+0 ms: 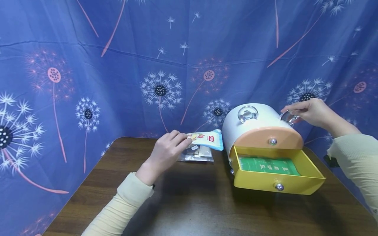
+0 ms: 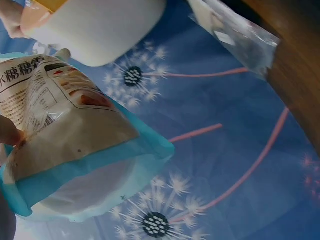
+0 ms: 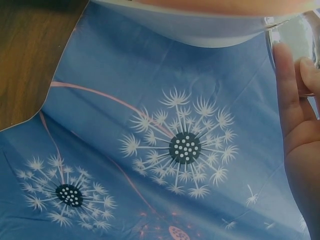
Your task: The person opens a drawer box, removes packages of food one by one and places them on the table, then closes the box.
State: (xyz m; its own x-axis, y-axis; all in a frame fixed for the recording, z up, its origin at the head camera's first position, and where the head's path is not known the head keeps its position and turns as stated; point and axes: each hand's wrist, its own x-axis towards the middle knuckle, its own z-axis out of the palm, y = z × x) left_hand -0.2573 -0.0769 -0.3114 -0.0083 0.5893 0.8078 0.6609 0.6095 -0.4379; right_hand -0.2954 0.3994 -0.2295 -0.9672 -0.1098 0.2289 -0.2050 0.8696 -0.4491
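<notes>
My left hand [image 1: 168,149] pinches the bag [image 1: 208,139] just left of the box [image 1: 231,126]; my right hand [image 1: 315,113] grips the box's clear handle [image 1: 286,117]. The bag looks soft, slick, fairly light, probably sagging, so I'd hold a gathered end firmly.

The person's bare left hand [image 1: 168,150] is near the middle, back turned up, fingers bent in a pinch toward the right. The left arm [image 1: 118,208], sleeved in pale cream fabric, slants in from the near side. The bare right hand [image 1: 314,113], farther right, pinches with fingers pointing left; the cream-sleeved right arm [image 1: 358,164] enters from the right.
</notes>
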